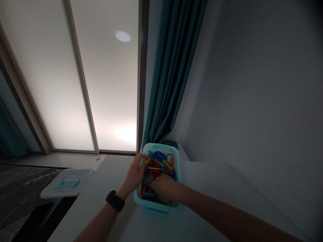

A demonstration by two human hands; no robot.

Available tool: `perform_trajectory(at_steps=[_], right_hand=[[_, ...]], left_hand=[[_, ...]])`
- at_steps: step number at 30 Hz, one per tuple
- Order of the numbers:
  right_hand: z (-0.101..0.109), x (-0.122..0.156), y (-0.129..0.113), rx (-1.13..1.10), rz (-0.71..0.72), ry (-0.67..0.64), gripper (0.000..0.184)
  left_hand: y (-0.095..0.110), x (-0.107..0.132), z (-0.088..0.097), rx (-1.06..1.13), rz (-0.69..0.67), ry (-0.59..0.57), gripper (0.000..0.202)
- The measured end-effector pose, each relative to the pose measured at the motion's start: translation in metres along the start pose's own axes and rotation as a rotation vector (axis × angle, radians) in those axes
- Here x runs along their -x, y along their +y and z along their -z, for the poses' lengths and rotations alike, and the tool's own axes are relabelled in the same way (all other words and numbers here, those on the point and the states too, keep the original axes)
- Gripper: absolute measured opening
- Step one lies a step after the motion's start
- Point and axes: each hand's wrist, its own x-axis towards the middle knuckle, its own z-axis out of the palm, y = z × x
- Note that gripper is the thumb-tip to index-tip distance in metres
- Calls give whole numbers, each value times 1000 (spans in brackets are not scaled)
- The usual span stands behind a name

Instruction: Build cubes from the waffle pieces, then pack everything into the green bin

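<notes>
A light turquoise bin (pixel 179 168) stands on the white table, filled with a jumble of colourful plastic building pieces (pixel 161 164). My left hand (pixel 135 171) reaches over the bin's left rim. Its curved index finger and thumb are apart, beside yellow pieces and a grey toothed piece (pixel 148 177); nothing held shows between them. Deep in the front half of the bin is my right hand (pixel 164 188), its fingertips buried among the pieces, so what they touch or hold is hidden. Blue pieces (pixel 159 155) lie toward the back of the bin.
A translucent white lid (pixel 67 183) with a turquoise handle lies left of the table's edge. The white table (pixel 212 188) extends to the grey wall at right. A dark teal curtain (pixel 174 67) hangs behind the bin, beside frosted sliding doors (pixel 111 101). My left wrist wears a black watch (pixel 115 200).
</notes>
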Motion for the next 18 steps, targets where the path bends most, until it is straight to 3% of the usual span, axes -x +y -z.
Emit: perform_trajectory(at_steps=[3, 12, 18], right_hand=[[10, 1, 7, -63, 20, -35, 37], [60, 5, 55, -278, -43, 108, 29], [67, -12, 83, -387, -163, 188, 28]], left_hand=[[-4, -1, 0, -5, -7, -30, 33], [-19, -2, -1, 24, 14, -60, 37], [-25, -1, -1, 39, 37, -64, 41]])
